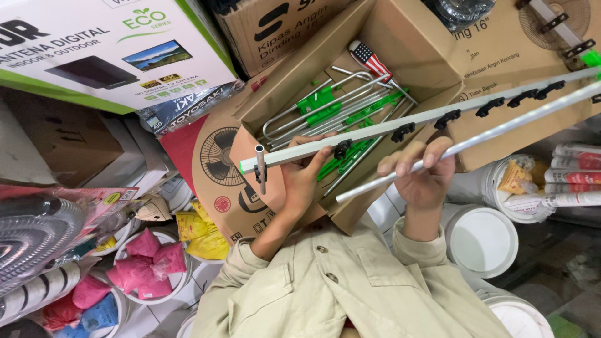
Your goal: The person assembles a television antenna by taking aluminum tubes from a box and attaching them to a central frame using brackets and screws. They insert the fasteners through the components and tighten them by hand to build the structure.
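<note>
My left hand (302, 178) grips a long square aluminium bar (438, 117) near its green-capped end. The bar carries several black clips along its length, and a short metal tube (260, 168) hangs across it by my fingers. My right hand (421, 170) pinches a thin aluminium rod (501, 133) that runs up to the right, just below the bar. Behind both hands an open cardboard box (413, 44) holds several bent metal rods with green plastic clips (325, 103).
Printed cardboard cartons (94, 50) are stacked at the upper left and upper right. White buckets (482, 241) stand at the right, beside white tubes with red labels (576, 178). A bucket of pink bags (147, 266), yellow packets (200, 235) and coiled hose (37, 244) sit at the lower left.
</note>
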